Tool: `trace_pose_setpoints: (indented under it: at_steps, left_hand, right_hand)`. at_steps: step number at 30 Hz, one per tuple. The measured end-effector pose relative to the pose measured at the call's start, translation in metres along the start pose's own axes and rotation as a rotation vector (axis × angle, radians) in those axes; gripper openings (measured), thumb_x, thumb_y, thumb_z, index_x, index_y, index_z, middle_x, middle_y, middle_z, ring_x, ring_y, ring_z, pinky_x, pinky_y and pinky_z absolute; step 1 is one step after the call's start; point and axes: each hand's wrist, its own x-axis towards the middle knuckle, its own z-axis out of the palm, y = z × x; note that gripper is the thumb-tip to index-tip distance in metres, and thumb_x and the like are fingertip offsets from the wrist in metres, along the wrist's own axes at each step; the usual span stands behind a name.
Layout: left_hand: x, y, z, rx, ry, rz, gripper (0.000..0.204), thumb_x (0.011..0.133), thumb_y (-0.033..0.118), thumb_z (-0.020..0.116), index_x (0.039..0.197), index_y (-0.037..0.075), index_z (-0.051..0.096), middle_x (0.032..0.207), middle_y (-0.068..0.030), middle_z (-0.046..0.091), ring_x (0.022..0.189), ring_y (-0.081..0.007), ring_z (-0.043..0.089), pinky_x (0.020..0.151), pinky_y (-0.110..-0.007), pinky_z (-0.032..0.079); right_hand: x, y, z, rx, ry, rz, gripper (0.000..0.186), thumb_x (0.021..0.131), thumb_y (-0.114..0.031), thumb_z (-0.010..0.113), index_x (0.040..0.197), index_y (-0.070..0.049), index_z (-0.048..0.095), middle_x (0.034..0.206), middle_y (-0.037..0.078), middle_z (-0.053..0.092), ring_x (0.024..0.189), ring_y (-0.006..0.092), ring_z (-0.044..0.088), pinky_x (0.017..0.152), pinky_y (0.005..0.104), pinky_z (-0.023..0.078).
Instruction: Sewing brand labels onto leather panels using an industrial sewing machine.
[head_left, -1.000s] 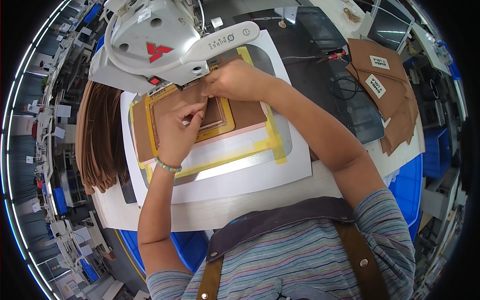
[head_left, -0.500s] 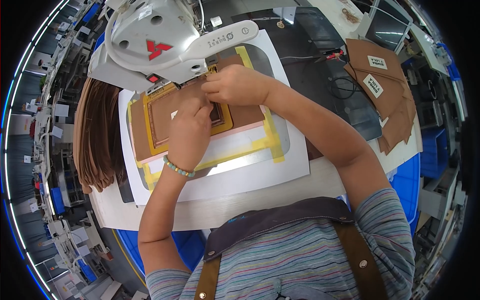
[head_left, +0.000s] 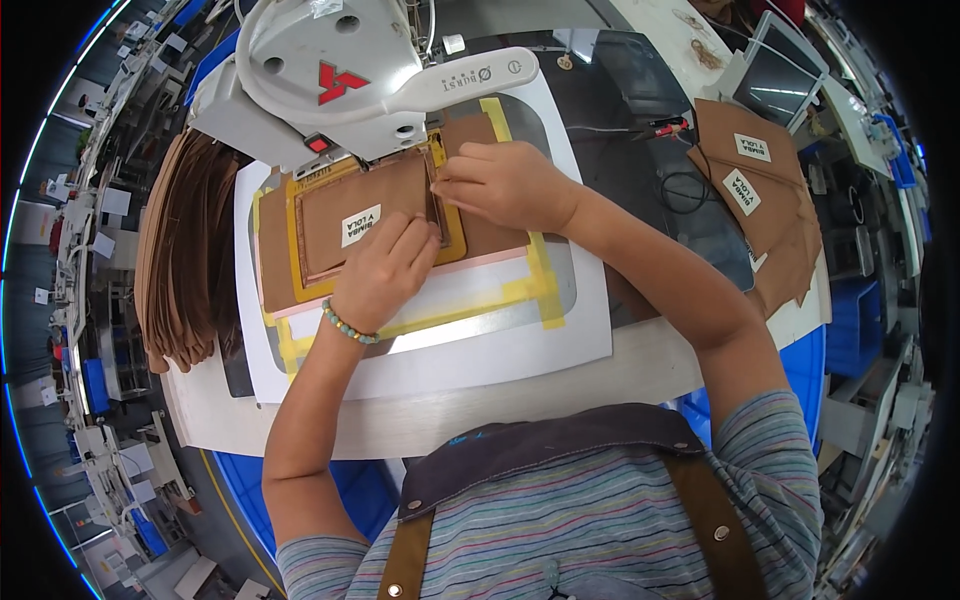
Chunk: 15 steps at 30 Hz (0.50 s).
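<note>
A brown panel (head_left: 388, 192) with a white label (head_left: 360, 226) lies inside a yellow-edged template frame (head_left: 457, 240) under the sewing machine head (head_left: 330, 85). My left hand (head_left: 385, 268), wearing a beaded bracelet, is closed at the panel's right edge, fingertips by the frame's inner slot. Just beyond it, my right hand (head_left: 510, 185) pinches at the same edge, over the frame's right side. The fingertips of both hands nearly meet, and they partly hide what is between them.
A thick stack of brown pieces (head_left: 185, 250) hangs at the left. More labelled brown pieces (head_left: 765, 200) are piled at the right, near a screen (head_left: 785, 80). Red-handled snips (head_left: 670, 128) and a cable lie on the dark plate (head_left: 625, 90). Blue bins (head_left: 770, 375) stand below the table.
My left hand has shifted down and right, uncovering the white label. My right hand has moved slightly right and nearer along the panel's edge. The whole view has shifted slightly.
</note>
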Motion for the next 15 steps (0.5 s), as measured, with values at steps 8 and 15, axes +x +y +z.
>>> trace_pose_setpoints:
  at_steps: [8,15]
  left_hand:
    - [-0.01,0.007,0.003,-0.024,-0.007,0.002,0.022,0.078,0.003,0.074,0.1,0.002,0.07,0.101,-0.0068,0.066,0.096,-0.0219,0.067,0.074,-0.033,0.061]
    - [-0.032,-0.005,-0.002,-0.215,-0.057,-0.256,0.029,0.082,0.008,0.079,0.108,0.0,0.071,0.115,-0.0103,0.071,0.112,-0.0289,0.069,0.089,-0.04,0.061]
  right_hand:
    - [0.0,-0.02,0.023,0.105,-0.033,-0.002,0.014,0.082,-0.013,0.073,0.095,-0.009,0.074,0.096,0.001,0.07,0.086,0.0202,0.067,0.069,0.0337,0.057]
    - [0.002,-0.026,0.02,0.016,-0.174,-0.127,0.01,0.082,-0.014,0.071,0.087,-0.011,0.063,0.092,0.001,0.063,0.09,0.0186,0.066,0.068,0.032,0.055]
